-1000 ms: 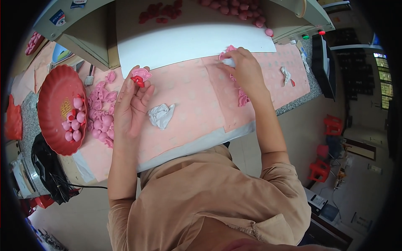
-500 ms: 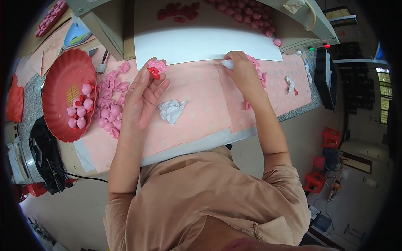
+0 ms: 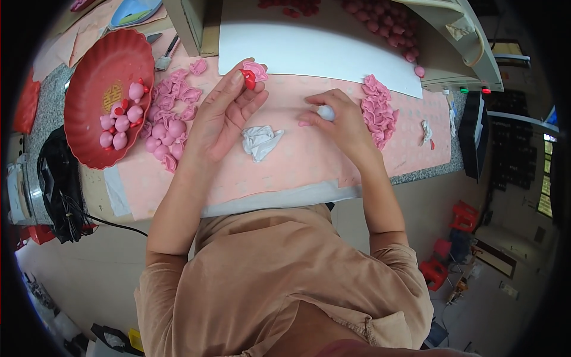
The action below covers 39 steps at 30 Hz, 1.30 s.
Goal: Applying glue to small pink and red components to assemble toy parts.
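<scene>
Between the thumb and fingertips of my left hand (image 3: 229, 113) is a small ruffled pink piece (image 3: 258, 69) with a glossy red piece (image 3: 249, 78) against it. My right hand (image 3: 344, 125) is curled around a small white bottle (image 3: 325, 112), its thumb and index finger reaching past it to the left. A crumpled white tissue (image 3: 260, 143) lies on the pink table cover (image 3: 285, 172) between my forearms. Close beside my right hand is a pile of ruffled pink pieces (image 3: 378, 113).
On the left, a red scalloped tray (image 3: 89, 77) holds several pink ball figures. Next to it lie more ruffled pieces (image 3: 175, 89) and pink balls (image 3: 166, 140). A grey box-like booth (image 3: 461, 47) at the back shelters red pieces (image 3: 291, 7) and pink balls (image 3: 386, 27) on white paper (image 3: 273, 53).
My right hand with the white bottle has come back toward me and uncovered the pile of ruffled pieces. My left hand keeps its hold. The whole view has shifted.
</scene>
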Available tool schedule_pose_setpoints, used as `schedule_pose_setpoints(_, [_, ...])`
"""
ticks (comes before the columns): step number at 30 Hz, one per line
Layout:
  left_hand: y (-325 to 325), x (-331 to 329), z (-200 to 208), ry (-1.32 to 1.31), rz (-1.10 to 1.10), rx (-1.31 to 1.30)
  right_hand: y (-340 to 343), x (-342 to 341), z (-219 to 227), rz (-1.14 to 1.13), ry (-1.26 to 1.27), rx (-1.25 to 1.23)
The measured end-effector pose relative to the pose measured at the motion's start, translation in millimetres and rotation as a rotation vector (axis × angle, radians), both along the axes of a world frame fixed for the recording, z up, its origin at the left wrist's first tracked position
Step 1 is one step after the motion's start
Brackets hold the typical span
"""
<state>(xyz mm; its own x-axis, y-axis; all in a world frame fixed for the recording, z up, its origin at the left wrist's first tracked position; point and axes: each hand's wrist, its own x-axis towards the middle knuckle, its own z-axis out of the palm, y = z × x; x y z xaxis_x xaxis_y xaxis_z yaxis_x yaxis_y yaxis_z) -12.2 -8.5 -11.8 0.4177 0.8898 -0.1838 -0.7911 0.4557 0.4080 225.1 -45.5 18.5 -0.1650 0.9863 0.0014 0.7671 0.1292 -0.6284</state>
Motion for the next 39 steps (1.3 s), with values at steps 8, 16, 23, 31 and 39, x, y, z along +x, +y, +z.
schedule_pose_setpoints(8, [1, 3, -1, 0.06, 0.001, -0.06, -20, -9, 6, -0.109, -0.1, 0.076])
schedule_pose_setpoints(16, [0, 5, -1, 0.057, -0.025, -0.076, -19, -9, 1, -0.08, 0.027, 0.123])
schedule_pose_setpoints(23, [-5, 10, -9, 0.064, -0.128, -0.09, -15, -10, 8, -0.132, 0.164, 0.023])
schedule_pose_setpoints(31, [-8, 15, -5, 0.088, -0.176, -0.063, 8, -43, 34, -0.016, 0.421, 0.123])
schedule_pose_setpoints(39, [-7, 15, -4, 0.127, -0.224, -0.047, 18, -41, 25, 0.128, 0.352, 0.145])
